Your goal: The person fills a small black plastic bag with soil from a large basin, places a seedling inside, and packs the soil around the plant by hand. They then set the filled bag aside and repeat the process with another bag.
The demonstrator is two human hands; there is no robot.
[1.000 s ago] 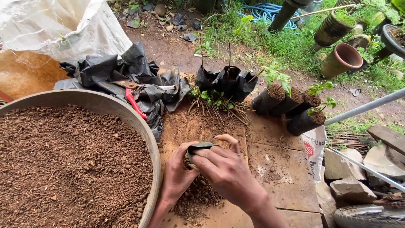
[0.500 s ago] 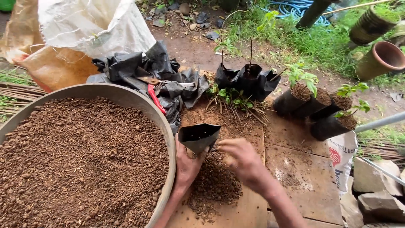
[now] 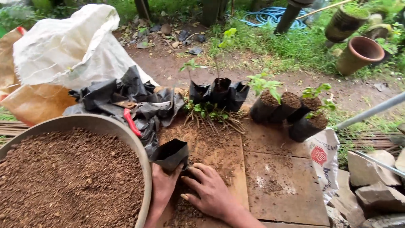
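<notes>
Left hand (image 3: 162,185): gripping the empty black plastic nursery bag (image 3: 171,155), mouth open, right beside the big round metal basin of brown soil (image 3: 145,169).
Right hand (image 3: 209,190): fingers spread, palm down on loose soil on the wooden board (image 3: 278,185), holding nothing.

Bag lowered, right hand down on soil

My right hand (image 3: 211,195) dropped flat onto the soil pile (image 3: 185,211); the bag (image 3: 171,154) now sits lower, beside the basin (image 3: 145,169).

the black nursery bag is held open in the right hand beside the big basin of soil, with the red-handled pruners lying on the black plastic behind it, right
Not quite. The head view shows the black nursery bag in the left hand, not the right hand, which rests on the loose soil. The basin and red-handled pruners are as you say.
</notes>
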